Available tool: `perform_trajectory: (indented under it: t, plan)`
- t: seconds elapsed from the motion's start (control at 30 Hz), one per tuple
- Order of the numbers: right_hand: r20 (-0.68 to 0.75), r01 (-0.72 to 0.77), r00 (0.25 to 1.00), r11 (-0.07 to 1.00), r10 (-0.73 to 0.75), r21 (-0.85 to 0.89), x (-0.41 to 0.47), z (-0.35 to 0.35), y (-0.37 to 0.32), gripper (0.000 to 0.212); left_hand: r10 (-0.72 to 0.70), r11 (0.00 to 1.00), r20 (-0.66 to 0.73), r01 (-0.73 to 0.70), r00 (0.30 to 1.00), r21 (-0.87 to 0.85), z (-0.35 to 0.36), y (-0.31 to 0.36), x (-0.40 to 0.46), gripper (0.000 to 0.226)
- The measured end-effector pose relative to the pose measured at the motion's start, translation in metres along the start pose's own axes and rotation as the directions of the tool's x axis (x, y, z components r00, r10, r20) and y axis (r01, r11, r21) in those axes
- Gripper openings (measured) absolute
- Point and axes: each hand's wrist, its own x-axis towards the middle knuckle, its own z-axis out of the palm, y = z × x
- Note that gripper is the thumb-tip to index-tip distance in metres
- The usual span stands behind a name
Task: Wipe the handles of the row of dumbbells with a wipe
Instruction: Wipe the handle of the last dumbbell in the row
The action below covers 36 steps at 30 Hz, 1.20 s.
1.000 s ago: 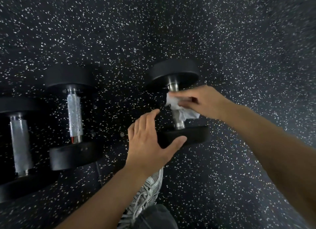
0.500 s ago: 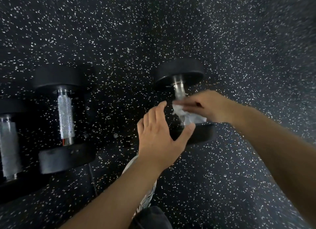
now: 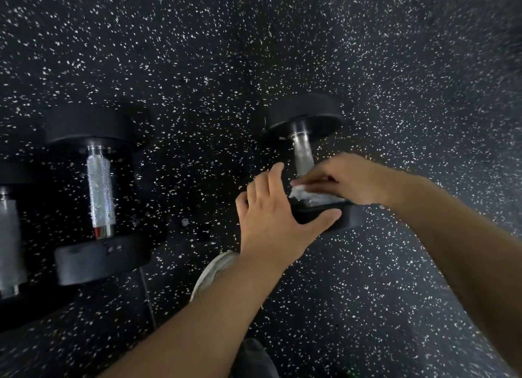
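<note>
The right dumbbell [image 3: 303, 151] lay on the speckled black floor [image 3: 367, 66], its handle running away from the person. The right hand [image 3: 347, 180] was at the near end of that handle, just beyond the near weight head, its fingers curled round a crumpled white wipe [image 3: 308, 195] and pressing it against the bar. Beyond the wipe, the bare metal of the handle showed up to the far head. The left hand [image 3: 271, 216] rested on the near head of the same dumbbell, fingers straight and close together along its left side, thumb spread across its near face; it gripped nothing else. To the left of the right dumbbell, well apart from it, lay the middle dumbbell [image 3: 100, 196], knurled handle uncovered and untouched. Further left again, cut by the frame edge, the left dumbbell [image 3: 8, 242] showed only in part. Just nearer than the right dumbbell, under the left forearm, the toe of a pale shoe [image 3: 214, 270] was visible.
</note>
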Motion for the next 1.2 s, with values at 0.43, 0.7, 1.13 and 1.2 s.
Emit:
perform_trajectory:
  t: [0.43, 0.7, 1.13, 1.2]
  plan:
    - [0.022, 0.046, 0.999, 0.991, -0.049, 0.127, 0.026, 0.001, -0.038, 0.036, 0.030, 0.972, 0.011, -0.032, 0.999, 0.233, -0.067, -0.069, -0.015, 0.121]
    - [-0.355, 0.108, 0.935, 0.960, -0.010, 0.257, 0.059, 0.004, -0.060, 0.036, 0.114, 0.970, -0.031, -0.104, 0.993, 0.220, -0.081, -0.049, -0.002, 0.126]
    - [-0.376, 0.135, 0.926, 0.919, 0.015, 0.369, 0.086, 0.010, -0.107, 0.036, 0.087, 0.912, 0.011, -0.084, 0.996, 0.401, -0.148, -0.116, -0.020, 0.120]
    - [-0.244, 0.135, 0.969, 0.908, -0.037, 0.397, 0.087, 0.017, -0.108, 0.037, 0.074, 0.893, 0.014, -0.073, 0.997, 0.444, -0.156, -0.127, -0.025, 0.116]
